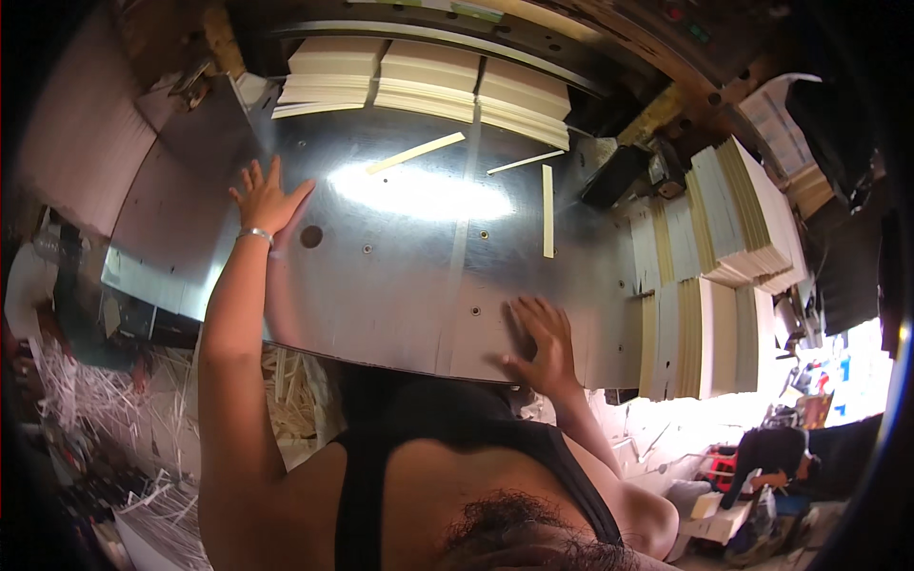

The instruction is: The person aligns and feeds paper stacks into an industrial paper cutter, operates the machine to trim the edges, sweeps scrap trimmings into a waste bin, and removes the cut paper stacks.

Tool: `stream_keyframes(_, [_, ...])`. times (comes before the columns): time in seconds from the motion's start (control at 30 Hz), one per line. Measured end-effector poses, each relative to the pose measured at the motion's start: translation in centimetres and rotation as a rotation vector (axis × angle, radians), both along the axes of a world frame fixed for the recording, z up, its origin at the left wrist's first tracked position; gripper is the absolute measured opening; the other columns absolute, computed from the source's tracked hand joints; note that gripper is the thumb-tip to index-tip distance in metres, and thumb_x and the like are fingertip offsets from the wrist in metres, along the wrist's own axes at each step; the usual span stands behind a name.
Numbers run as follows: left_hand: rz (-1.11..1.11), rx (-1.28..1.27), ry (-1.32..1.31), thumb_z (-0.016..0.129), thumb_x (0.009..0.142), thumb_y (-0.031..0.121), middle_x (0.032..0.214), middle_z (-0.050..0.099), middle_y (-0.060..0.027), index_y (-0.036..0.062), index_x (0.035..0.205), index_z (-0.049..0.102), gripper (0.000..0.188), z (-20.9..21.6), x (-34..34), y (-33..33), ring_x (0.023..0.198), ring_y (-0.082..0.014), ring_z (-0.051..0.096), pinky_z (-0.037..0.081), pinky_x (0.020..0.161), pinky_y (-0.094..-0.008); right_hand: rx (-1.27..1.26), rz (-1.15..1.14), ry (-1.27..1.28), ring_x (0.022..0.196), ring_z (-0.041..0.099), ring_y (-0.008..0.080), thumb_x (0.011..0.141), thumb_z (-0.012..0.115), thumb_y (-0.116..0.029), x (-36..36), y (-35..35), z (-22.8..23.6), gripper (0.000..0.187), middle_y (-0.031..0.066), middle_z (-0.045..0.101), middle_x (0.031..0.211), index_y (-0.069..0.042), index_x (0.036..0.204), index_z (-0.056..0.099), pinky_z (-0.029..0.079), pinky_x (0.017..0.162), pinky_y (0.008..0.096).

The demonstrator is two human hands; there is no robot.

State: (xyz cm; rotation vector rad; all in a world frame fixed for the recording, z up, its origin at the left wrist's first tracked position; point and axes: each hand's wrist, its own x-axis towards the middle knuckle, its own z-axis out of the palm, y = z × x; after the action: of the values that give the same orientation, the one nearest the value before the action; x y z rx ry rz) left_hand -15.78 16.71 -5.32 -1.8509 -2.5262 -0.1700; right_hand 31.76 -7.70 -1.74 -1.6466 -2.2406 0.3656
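1. Plainly, my left hand [268, 203] is spread, fingers fanned and thumb out, over the metal table [400, 276]; whether its palm presses down I cannot tell.
2. My right hand [545, 347] is unfolded near the front edge, thumb apart from the fingers; its underside is hidden, so contact is unclear.
3. Beneath them the smooth grey metal is dotted with small round fittings and a dark round hole [310, 236]; white glare washes out its middle.
4. Beyond my hands lie three thin, straight, pale strips: a slanted strip [416, 152], a slimmer strip [526, 163] and a lengthwise strip [547, 211].
5. Farther back, three blocky rear stacks [428, 81] of cream sheets stand side by side, their far ends in shadow.
6. At the right, layered side stacks [724, 324] show white and yellowish edges.
7. At lower left, tangled shreds [81, 381] blur into the dark rim.
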Motion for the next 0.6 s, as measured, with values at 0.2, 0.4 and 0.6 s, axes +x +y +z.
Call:
stream_keyframes(0.2, [0.029, 0.03, -0.059, 0.048, 0.086, 0.085, 0.171, 0.013, -0.0218, 0.0217, 0.168, 0.012, 0.11, 0.3, 0.1, -0.2, 0.158, -0.0407, 0.013, 0.009, 0.122, -0.0687, 0.237, 0.278, -0.05, 0.145, 0.041, 0.0418, 0.082, 0.08, -0.035, -4.9, 14.2, 1.8, 0.078, 0.0195, 0.051, 0.152, -0.013, 0.151, 0.051, 0.027, 0.12, 0.0612])
stream_keyframes(0.4, [0.017, 0.022, -0.086, 0.037, 0.088, 0.088, 0.173, 0.007, -0.0164, 0.0242, 0.168, 0.008, 0.106, 0.9, 0.4, -0.1, 0.16, -0.0347, 0.012, 0.005, 0.125, -0.0632, 0.367, 0.392, -0.089, 0.144, 0.041, 0.0405, 0.073, 0.089, -0.042, -10.7, 33.5, -1.1, 0.097, 0.0193, 0.047, 0.154, -0.022, 0.157, 0.043, 0.03, 0.12, 0.0542])
stream_keyframes(0.6, [0.042, 0.003, -0.096, 0.035, 0.089, 0.087, 0.173, 0.01, -0.0162, 0.0264, 0.168, 0.008, 0.103, 1.2, 0.1, 0.2, 0.16, -0.0337, 0.012, 0.004, 0.126, -0.0618, 0.412, 0.429, -0.151, 0.145, 0.037, 0.0416, 0.074, 0.08, -0.064, -22.2, 43.1, -3.2, 0.105, 0.0227, 0.043, 0.155, -0.021, 0.159, 0.036, 0.028, 0.119, 0.0564])
